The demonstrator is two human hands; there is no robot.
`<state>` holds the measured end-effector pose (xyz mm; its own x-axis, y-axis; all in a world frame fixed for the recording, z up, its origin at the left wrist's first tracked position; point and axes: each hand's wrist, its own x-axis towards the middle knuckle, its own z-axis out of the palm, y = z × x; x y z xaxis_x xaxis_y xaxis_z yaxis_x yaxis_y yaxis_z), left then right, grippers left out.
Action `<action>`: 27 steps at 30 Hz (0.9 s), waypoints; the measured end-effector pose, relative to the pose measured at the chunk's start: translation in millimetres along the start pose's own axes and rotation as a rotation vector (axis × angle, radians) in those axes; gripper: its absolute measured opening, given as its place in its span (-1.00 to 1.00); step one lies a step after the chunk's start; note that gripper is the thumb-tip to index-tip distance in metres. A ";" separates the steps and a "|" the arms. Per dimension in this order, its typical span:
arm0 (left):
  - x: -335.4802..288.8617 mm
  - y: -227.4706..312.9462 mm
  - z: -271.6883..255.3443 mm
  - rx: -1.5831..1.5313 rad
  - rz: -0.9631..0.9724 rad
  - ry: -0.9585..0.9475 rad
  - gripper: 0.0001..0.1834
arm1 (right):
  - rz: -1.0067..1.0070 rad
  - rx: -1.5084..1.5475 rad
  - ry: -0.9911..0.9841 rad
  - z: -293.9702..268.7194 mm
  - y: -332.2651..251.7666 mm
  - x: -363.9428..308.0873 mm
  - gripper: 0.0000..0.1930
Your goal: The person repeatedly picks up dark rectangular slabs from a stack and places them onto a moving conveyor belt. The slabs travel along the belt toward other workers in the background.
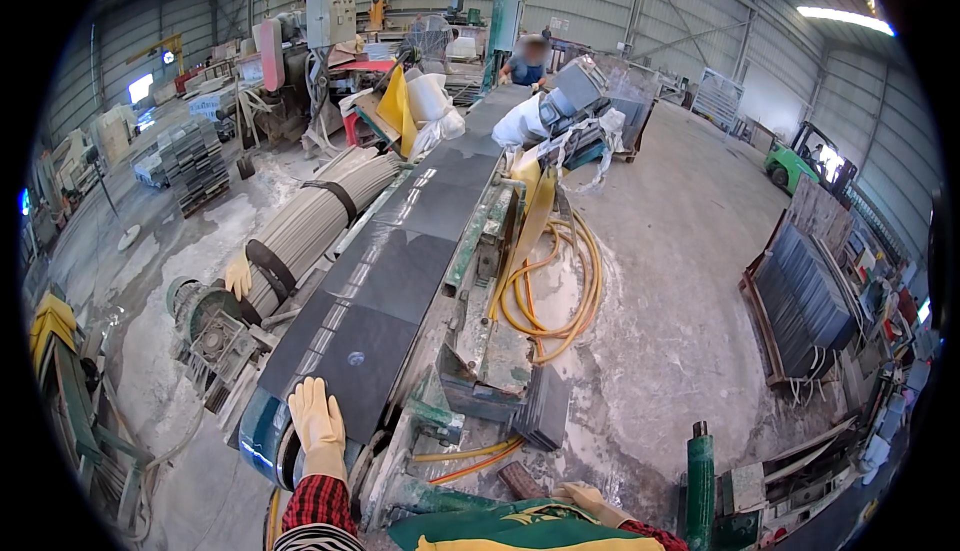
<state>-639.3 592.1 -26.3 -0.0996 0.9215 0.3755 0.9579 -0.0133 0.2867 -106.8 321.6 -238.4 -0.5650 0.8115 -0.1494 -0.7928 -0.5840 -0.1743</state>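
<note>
A conveyor belt (pixel 300 326) runs away from me and carries dark grey stone slabs in a row. My left hand (pixel 318 421), in a pale yellow glove with a red checked sleeve, lies flat on the near edge of the closest slab (pixel 365 351) and holds nothing. My right hand (pixel 590 499), also gloved, hangs low at my side above my green and yellow apron. It is mostly hidden, so its grip is unclear. A small round wet mark sits on the closest slab ahead of my left fingers.
A bundle of grey rods (pixel 315 216) with a loose yellow glove (pixel 238 276) lies left of the belt. Coiled yellow hoses (pixel 560 291) and stacked dark tiles (pixel 545 406) are on the right. Beyond stand a slab rack (pixel 805 301), a green forklift (pixel 800 156) and a person (pixel 525 61).
</note>
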 end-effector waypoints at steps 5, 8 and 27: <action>-4.3 -3.9 -4.8 0.012 -0.004 0.002 -0.52 | 0.043 -0.380 0.670 75.1 7.6 18.1 -0.55; -3.8 -2.6 -3.1 0.008 0.001 0.002 -0.53 | 0.087 -0.624 1.087 128.3 4.7 23.0 -0.55; -13.5 -9.6 -5.4 0.013 0.019 0.043 -0.53 | 0.049 -0.618 1.115 119.1 6.6 21.6 -0.56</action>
<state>-648.7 577.7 -29.3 -0.0924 0.9036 0.4184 0.9631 -0.0255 0.2679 -151.4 337.6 -126.9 0.1450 0.5080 -0.8491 -0.3692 -0.7684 -0.5228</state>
